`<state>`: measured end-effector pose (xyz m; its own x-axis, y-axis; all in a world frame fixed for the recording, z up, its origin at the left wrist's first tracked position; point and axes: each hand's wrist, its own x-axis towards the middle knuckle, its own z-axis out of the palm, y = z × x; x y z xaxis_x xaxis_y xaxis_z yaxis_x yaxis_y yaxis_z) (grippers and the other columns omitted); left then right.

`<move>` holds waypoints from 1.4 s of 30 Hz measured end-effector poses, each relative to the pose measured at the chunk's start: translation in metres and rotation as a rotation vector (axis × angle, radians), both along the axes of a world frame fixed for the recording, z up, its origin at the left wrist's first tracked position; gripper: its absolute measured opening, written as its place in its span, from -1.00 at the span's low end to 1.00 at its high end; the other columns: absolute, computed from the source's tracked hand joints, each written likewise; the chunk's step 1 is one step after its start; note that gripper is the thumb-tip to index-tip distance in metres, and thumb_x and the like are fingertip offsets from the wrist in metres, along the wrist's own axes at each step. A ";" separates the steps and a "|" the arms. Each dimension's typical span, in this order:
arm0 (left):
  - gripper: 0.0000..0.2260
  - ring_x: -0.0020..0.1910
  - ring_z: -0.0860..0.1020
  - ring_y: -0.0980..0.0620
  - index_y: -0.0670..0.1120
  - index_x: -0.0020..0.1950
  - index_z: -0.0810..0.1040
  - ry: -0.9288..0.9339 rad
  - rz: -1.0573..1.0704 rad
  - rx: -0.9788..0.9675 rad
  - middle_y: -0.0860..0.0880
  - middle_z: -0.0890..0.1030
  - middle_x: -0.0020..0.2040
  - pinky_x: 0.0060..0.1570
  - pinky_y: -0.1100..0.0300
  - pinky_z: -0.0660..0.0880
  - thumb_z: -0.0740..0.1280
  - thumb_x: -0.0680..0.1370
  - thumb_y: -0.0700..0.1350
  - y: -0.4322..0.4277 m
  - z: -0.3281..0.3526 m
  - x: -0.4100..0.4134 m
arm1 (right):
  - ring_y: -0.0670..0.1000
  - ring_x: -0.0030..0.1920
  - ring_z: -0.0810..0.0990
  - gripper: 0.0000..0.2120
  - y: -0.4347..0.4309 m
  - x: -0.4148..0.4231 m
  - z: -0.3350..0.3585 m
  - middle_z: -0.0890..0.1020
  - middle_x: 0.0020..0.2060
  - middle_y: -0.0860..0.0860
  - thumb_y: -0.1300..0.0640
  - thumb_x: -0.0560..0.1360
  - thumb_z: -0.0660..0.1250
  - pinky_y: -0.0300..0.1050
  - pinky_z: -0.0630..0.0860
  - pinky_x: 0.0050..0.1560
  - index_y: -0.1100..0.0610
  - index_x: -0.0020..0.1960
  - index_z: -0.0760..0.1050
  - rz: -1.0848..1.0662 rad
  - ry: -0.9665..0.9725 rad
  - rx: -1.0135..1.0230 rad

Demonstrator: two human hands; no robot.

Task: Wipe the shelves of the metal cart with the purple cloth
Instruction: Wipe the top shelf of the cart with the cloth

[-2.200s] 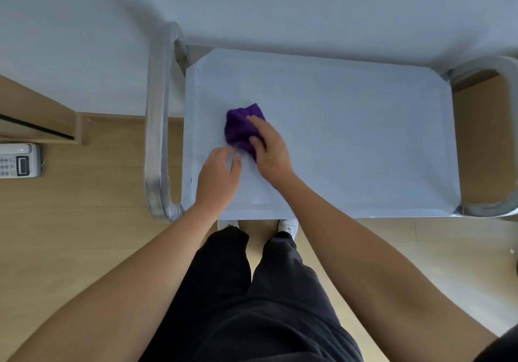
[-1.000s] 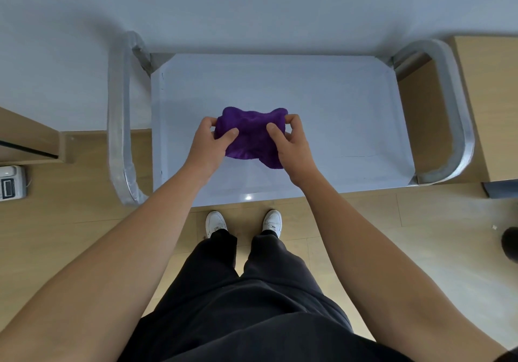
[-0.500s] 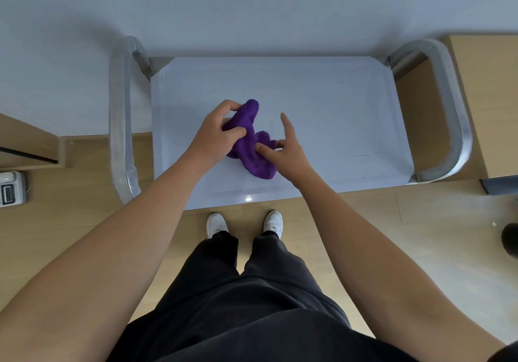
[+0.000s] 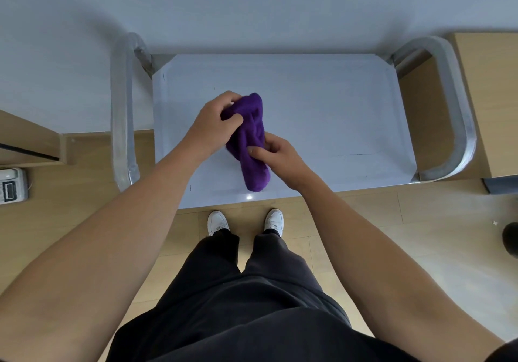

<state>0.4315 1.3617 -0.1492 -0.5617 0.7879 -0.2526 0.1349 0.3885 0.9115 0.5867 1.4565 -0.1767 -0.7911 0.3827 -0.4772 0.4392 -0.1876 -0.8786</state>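
The purple cloth (image 4: 252, 140) is bunched into a long roll over the top shelf of the metal cart (image 4: 330, 114), left of its middle. My left hand (image 4: 214, 126) grips the cloth's far end, thumb curled over it. My right hand (image 4: 276, 155) pinches the cloth near its middle from the right side. The near end of the cloth hangs loose close to the shelf's front edge. Whether the cloth touches the shelf I cannot tell.
Curved metal handles stand at the cart's left (image 4: 122, 114) and right (image 4: 451, 109) ends. A white wall is right behind the cart. A wooden cabinet (image 4: 493, 103) stands on the right, a telephone (image 4: 12, 185) lies on the wooden floor at the left. My white shoes (image 4: 217, 222) stand below the front edge.
The cloth was spread between both hands a second ago; now it is gathered into a lengthwise roll. My right hand has closed its fingers on the cloth, and my left hand keeps the far end.
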 end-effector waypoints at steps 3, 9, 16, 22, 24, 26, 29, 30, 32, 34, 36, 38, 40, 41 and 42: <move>-0.77 -0.06 0.57 0.03 0.09 0.08 0.50 0.224 0.015 -0.131 0.14 0.61 -0.09 0.13 -0.12 0.48 0.18 0.47 -0.07 -0.005 -0.014 -0.003 | 0.08 -0.17 0.65 -0.81 -0.002 -0.003 0.004 0.67 -0.22 0.05 0.08 0.48 0.46 0.07 0.56 -0.10 0.12 -0.09 0.46 -0.112 -0.014 0.037; -0.74 -0.01 0.54 0.01 0.08 0.15 0.53 0.499 -0.004 -0.166 0.11 0.64 -0.03 0.08 0.05 0.25 0.16 0.54 -0.13 -0.007 -0.018 0.002 | 0.04 0.02 0.70 -0.55 0.009 -0.004 0.005 0.72 -0.01 0.03 -0.02 0.46 0.49 0.07 0.62 0.12 0.04 0.30 0.49 -0.018 -0.127 -0.005; -0.71 0.04 0.49 -0.06 0.05 0.27 0.48 0.725 -0.078 -0.249 0.04 0.62 0.03 0.08 -0.03 0.28 0.20 0.56 -0.08 -0.010 -0.020 0.004 | 0.06 -0.20 0.62 -0.65 0.006 -0.003 0.006 0.63 -0.21 0.09 -0.05 0.49 0.43 -0.03 0.58 -0.09 0.24 0.00 0.53 0.045 -0.176 0.174; -0.48 0.24 0.44 -0.19 -0.19 0.36 0.34 0.471 0.111 -0.506 -0.20 0.48 0.22 0.16 -0.06 0.39 0.16 0.60 0.18 -0.021 -0.034 0.013 | 0.19 0.01 0.66 -0.68 0.001 -0.014 0.010 0.64 -0.03 0.23 0.03 0.55 0.37 0.17 0.62 0.06 0.28 0.11 0.48 -0.360 0.011 -0.110; -0.44 -0.07 0.55 -0.13 -0.18 0.01 0.51 0.048 0.120 -0.519 -0.13 0.57 -0.12 -0.07 0.05 0.45 -0.01 0.61 0.27 -0.022 -0.029 0.020 | 0.17 0.04 0.63 -0.74 0.004 -0.015 0.014 0.60 0.01 0.21 0.11 0.58 0.33 0.19 0.57 0.12 0.27 0.16 0.45 -0.467 0.101 -0.344; -0.35 -0.09 0.60 -0.06 -0.14 -0.04 0.58 -0.432 0.151 -0.432 -0.10 0.64 -0.10 -0.01 0.07 0.52 -0.07 0.58 0.34 -0.019 -0.024 0.025 | 0.15 0.03 0.61 -0.80 0.008 -0.015 0.017 0.59 0.04 0.19 0.18 0.61 0.27 0.19 0.56 0.12 0.23 0.19 0.43 -0.485 0.110 -0.431; -0.58 0.07 0.63 -0.04 -0.02 0.06 0.62 -0.649 0.243 -0.196 -0.07 0.67 0.06 0.15 0.02 0.53 0.15 0.57 0.27 -0.015 -0.023 0.026 | 0.16 0.06 0.63 -0.74 0.012 -0.014 0.016 0.59 0.10 0.20 0.23 0.61 0.23 0.16 0.60 0.08 0.26 0.28 0.40 -0.444 0.053 -0.361; -0.68 0.07 0.62 -0.04 -0.02 0.06 0.62 -0.584 0.262 -0.163 -0.06 0.67 0.05 0.15 0.03 0.54 0.24 0.57 0.18 -0.014 -0.024 0.023 | 0.17 0.09 0.64 -0.73 0.013 -0.014 0.016 0.60 0.14 0.20 0.23 0.61 0.24 0.16 0.62 0.06 0.24 0.29 0.39 -0.411 0.024 -0.291; -0.82 0.05 0.62 -0.02 -0.03 0.04 0.62 -0.410 0.308 -0.103 -0.02 0.67 0.00 0.06 0.13 0.56 0.32 0.56 0.03 -0.012 -0.026 0.018 | 0.16 0.10 0.65 -0.74 0.015 -0.012 0.016 0.60 0.15 0.19 0.18 0.59 0.29 0.14 0.64 0.04 0.16 0.27 0.43 -0.330 -0.053 -0.099; -0.85 0.00 0.62 0.07 -0.04 0.07 0.60 -0.303 0.326 -0.040 0.04 0.66 -0.04 -0.03 0.23 0.55 0.33 0.57 -0.02 -0.011 -0.021 0.015 | 0.07 -0.01 0.68 -0.74 0.018 -0.011 0.018 0.65 0.04 0.14 0.12 0.57 0.34 -0.05 0.67 -0.06 0.12 0.23 0.44 -0.295 -0.122 0.075; -0.82 -0.05 0.61 0.14 -0.07 0.11 0.59 -0.228 0.318 -0.024 0.06 0.65 -0.04 -0.05 0.26 0.55 0.34 0.57 -0.03 -0.011 -0.020 0.012 | -0.02 -0.09 0.68 -0.65 0.019 -0.010 0.021 0.67 -0.03 0.09 0.05 0.53 0.41 -0.22 0.63 -0.18 0.12 0.24 0.41 -0.350 -0.164 0.181; -0.79 -0.05 0.61 0.12 -0.10 0.12 0.58 -0.171 0.331 -0.013 0.01 0.65 -0.02 -0.03 0.21 0.58 0.38 0.54 -0.04 -0.012 -0.020 0.009 | -0.02 -0.04 0.68 -0.53 0.022 -0.009 0.019 0.67 0.00 0.06 0.04 0.49 0.46 -0.17 0.65 -0.09 0.11 0.30 0.35 -0.422 -0.148 0.205; -0.73 -0.03 0.62 0.07 -0.12 0.14 0.55 -0.127 0.359 -0.013 -0.02 0.65 0.00 -0.01 0.15 0.60 0.43 0.50 -0.04 -0.012 -0.018 0.006 | -0.04 0.02 0.66 -0.41 0.023 -0.007 0.016 0.64 0.04 0.05 0.08 0.49 0.46 -0.08 0.65 0.01 0.03 0.42 0.26 -0.430 -0.079 0.211; -0.67 -0.01 0.62 0.05 -0.13 0.18 0.50 -0.098 0.370 -0.032 -0.03 0.63 0.02 -0.01 0.15 0.60 0.44 0.49 -0.03 -0.012 -0.018 0.005 | -0.04 0.05 0.64 -0.34 0.024 -0.006 0.015 0.62 0.06 0.04 0.10 0.50 0.45 -0.07 0.64 0.04 -0.05 0.48 0.19 -0.409 -0.044 0.228; -0.59 0.01 0.61 0.04 -0.13 0.24 0.44 -0.073 0.381 -0.045 -0.04 0.62 0.05 -0.01 0.16 0.59 0.45 0.48 -0.03 -0.012 -0.017 0.004 | -0.04 0.09 0.62 -0.28 0.025 -0.005 0.015 0.60 0.09 0.01 0.12 0.51 0.43 -0.08 0.62 0.09 -0.10 0.53 0.13 -0.377 -0.026 0.256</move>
<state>0.4358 1.3493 -0.1664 -0.7913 0.5133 -0.3321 -0.0912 0.4379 0.8944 0.5817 1.4815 -0.1619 -0.5630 0.7497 -0.3480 0.4045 -0.1173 -0.9070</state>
